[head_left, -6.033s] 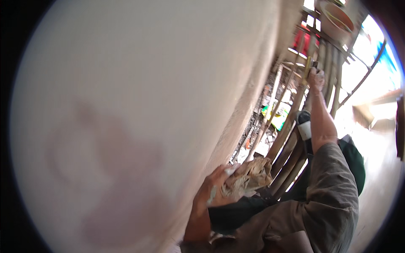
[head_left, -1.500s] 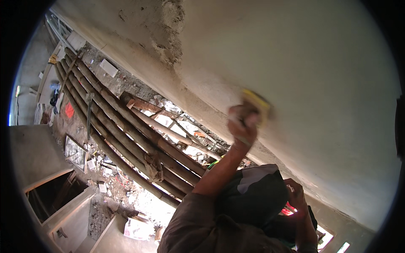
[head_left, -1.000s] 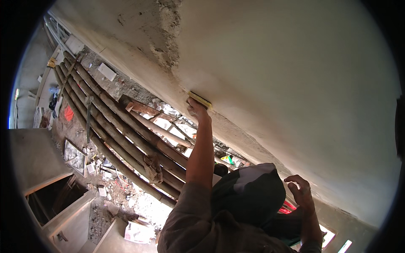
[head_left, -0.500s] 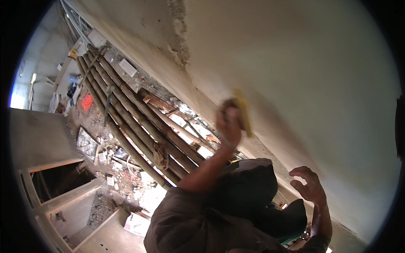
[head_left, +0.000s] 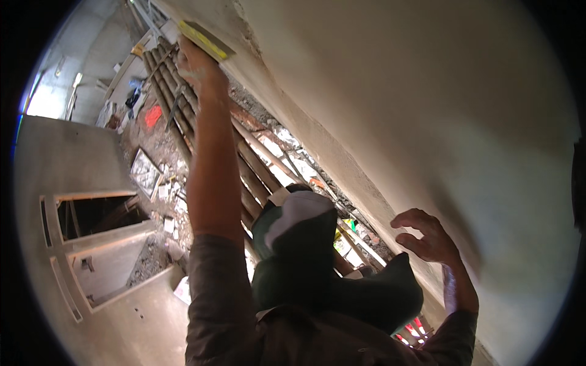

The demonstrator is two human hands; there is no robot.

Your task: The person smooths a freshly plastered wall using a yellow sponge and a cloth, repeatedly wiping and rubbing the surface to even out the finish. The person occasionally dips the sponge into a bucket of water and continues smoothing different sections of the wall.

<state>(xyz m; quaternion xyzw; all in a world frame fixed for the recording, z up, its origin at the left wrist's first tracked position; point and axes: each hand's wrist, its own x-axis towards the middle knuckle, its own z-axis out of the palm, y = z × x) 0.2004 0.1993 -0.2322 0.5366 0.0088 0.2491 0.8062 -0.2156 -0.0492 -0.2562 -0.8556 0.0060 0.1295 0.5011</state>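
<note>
My left arm is stretched out far up and to the left. My left hand (head_left: 201, 66) grips a yellow plastering float (head_left: 206, 40), held close against the plastered wall (head_left: 378, 91); whether its face touches cannot be made out. A rough, unevenly coated strip (head_left: 247, 30) runs down the wall just right of the float. At the lower right, my right hand (head_left: 430, 238) is raised near the wall with thumb and fingers curved and apart, holding nothing. My dark-clad legs (head_left: 299, 238) are bent over the poles, in the middle below.
Several long poles (head_left: 247, 174) laid side by side form a platform along the wall, with gaps between them. Rubble and broken pieces (head_left: 165, 189) cover the ground far below. An opposite wall with framed openings (head_left: 97, 213) stands at left. A red bag-like thing (head_left: 152, 116) lies on the ground.
My left hand has swept the float from mid-wall far up and to the left, and the arm is now straightened. My right hand stays curved and has shifted slightly left and up.
</note>
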